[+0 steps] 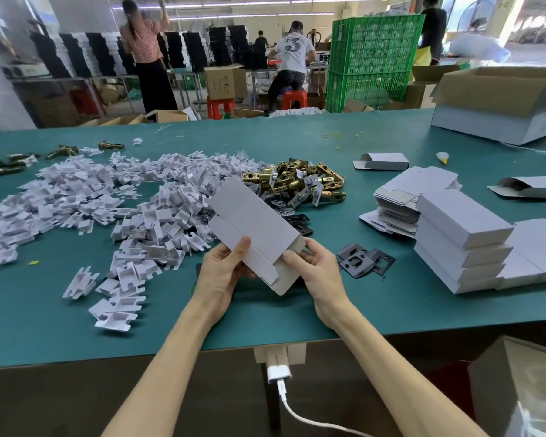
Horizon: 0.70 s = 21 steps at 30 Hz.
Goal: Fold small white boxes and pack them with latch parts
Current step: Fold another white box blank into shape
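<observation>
With the left hand point(221, 275) and right hand point(317, 272) each pinching the box point(252, 222) held between them, an uneven squeeze could crease its flap.

Matt, smooth white card on the box blank point(252, 222), with a duller brownish-grey raw face at its open end, and the same flat, unglossed paperboard on the folded boxes point(464, 241). The latches point(297, 181) gleam in glossy brass-coloured metal, while the strike plates point(364, 260) are dark metal with a satin sheen. The table mat point(391, 298) is a smooth matt teal sheet, and the inserts point(76, 190) are thin white card.
</observation>
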Tool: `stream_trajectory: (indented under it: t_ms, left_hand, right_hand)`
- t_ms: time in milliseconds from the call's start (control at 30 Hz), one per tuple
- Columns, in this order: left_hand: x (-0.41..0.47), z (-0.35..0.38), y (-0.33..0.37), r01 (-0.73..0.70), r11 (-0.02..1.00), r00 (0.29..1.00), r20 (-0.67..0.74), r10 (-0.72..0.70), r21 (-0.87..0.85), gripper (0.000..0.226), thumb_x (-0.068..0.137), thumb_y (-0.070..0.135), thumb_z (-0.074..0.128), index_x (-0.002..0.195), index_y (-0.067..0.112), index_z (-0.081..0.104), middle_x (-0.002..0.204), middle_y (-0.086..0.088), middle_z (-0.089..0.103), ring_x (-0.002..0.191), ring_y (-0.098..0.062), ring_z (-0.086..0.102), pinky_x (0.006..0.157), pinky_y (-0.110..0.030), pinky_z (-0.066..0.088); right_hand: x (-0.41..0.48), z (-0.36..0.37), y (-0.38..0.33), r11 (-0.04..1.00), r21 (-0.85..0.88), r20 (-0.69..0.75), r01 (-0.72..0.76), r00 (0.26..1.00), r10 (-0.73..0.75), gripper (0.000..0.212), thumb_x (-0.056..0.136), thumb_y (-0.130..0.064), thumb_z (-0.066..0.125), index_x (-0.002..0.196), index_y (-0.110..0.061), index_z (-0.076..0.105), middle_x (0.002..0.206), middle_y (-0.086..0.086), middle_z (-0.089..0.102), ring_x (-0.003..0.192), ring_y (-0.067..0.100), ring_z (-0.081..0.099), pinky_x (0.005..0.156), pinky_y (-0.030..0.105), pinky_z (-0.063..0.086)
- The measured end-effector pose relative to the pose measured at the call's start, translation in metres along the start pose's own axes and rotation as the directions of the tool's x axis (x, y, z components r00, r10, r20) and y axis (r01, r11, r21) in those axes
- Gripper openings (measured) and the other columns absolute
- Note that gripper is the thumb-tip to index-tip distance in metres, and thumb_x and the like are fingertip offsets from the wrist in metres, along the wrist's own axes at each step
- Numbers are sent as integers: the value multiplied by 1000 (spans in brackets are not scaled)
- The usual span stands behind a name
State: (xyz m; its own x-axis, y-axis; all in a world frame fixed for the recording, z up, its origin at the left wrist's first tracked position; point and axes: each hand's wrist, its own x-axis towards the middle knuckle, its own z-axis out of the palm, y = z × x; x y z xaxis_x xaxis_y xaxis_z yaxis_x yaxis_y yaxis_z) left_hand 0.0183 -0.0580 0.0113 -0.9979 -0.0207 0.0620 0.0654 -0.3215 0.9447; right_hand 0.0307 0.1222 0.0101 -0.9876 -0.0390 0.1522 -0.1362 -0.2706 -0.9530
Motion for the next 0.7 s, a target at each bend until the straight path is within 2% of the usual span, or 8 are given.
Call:
stream_trajectory:
  t_ms: [133, 267, 300, 367, 467, 600, 700]
  left_hand:
    - [-1, 0, 0, 24, 998, 998, 52, -27, 55, 46, 86, 46, 71, 115, 9, 72, 115, -11, 77, 98, -24, 70, 78, -30, 61]
    - [-5, 5, 7, 68, 996, 994, 78, -73, 60, 98, 55, 71, 90, 123, 4, 68, 125, -14, 74, 114, -28, 69, 101, -40, 56]
    - [-6, 4, 9, 77, 997, 992, 98, -80, 31, 108, 49, 72, 92, 127, 2, 66, 129, -15, 72, 121, -30, 67, 105, -42, 53]
    - [-9, -1, 13, 108, 994, 969, 227, -100, -26, 119, 54, 68, 93, 142, -3, 54, 143, -21, 62, 136, -37, 56, 113, -49, 46]
    - [-16, -1, 19, 121, 992, 912, 398, -102, -24, 121, 69, 57, 90, 153, -10, 34, 156, -35, 39, 145, -52, 38, 121, -64, 30]
    - [-16, -2, 25, 110, 992, 928, 363, -78, -68, 118, 66, 52, 94, 155, -1, 38, 158, -30, 41, 148, -48, 36, 121, -59, 33]
    - [-15, 0, 27, 91, 995, 935, 348, -69, -46, 114, 66, 53, 93, 155, 3, 42, 158, -26, 43, 148, -45, 38, 123, -59, 30]
  right_hand:
    - [-1, 0, 0, 999, -36, 11, 7, 1000, -6, 33, 93, -14, 74, 124, -23, 66, 101, 2, 78, 88, 14, 73, 74, 25, 56]
    - [0, -1, -1, 1000, -26, 30, 15, 999, -14, 47, 89, -19, 79, 131, -34, 63, 105, 1, 77, 89, 13, 71, 75, 26, 58]
    - [0, -1, -1, 999, -34, 33, 8, 999, -7, 45, 89, -20, 80, 128, -36, 65, 104, 4, 77, 89, 14, 71, 76, 30, 59]
    - [1, -1, 0, 998, -54, 31, -23, 999, 24, 39, 87, -22, 81, 122, -38, 70, 99, 10, 78, 88, 20, 71, 84, 42, 59]
    - [3, -4, 1, 996, -28, 40, -80, 996, 81, 41, 83, -24, 84, 122, -31, 72, 103, 9, 79, 94, 24, 73, 91, 45, 57]
    - [4, -7, 1, 993, -1, 82, -116, 990, 116, 54, 76, -32, 88, 127, -24, 72, 109, 9, 78, 99, 24, 73, 91, 41, 56]
    - [3, -5, -1, 996, 1, 126, -90, 988, 90, 43, 78, -33, 87, 119, -28, 75, 109, 6, 78, 95, 18, 74, 77, 26, 58]
